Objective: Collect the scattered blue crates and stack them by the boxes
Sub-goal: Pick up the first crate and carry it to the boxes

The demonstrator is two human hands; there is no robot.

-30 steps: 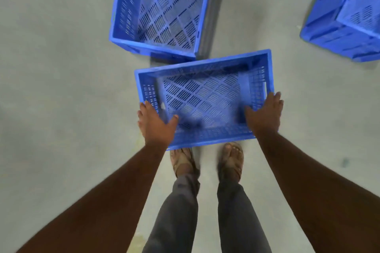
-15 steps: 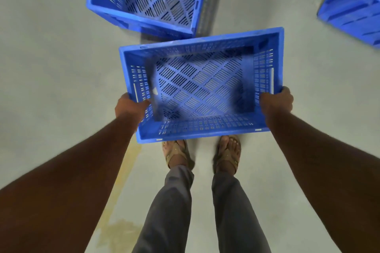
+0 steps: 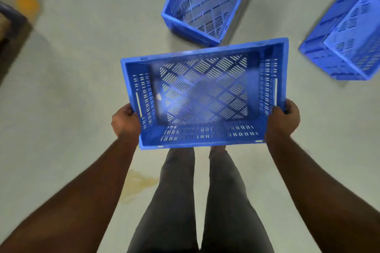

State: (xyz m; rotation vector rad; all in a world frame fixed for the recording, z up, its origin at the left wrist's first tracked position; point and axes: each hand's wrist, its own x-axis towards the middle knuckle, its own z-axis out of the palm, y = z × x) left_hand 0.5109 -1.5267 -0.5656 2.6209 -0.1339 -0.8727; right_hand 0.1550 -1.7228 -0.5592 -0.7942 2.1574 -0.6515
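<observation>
I hold an empty blue slotted crate [image 3: 203, 92] level in front of my legs, raised off the floor. My left hand [image 3: 125, 122] grips its left short side and my right hand [image 3: 284, 120] grips its right short side. A second blue crate [image 3: 207, 0] sits open side up on the floor just beyond it. A third blue crate [image 3: 347, 33] lies upside down at the far right, partly cut off by the frame edge.
The floor [image 3: 72, 68] is plain grey concrete with a yellowish stain [image 3: 137, 185] by my left leg. A dark object with an orange patch [image 3: 18, 6] stands at the upper left edge. No boxes are in view.
The crate has come up off the floor and nearer to me. Both hands shifted from its near corners to its short sides. The view swung left, so the floor crates slid right.
</observation>
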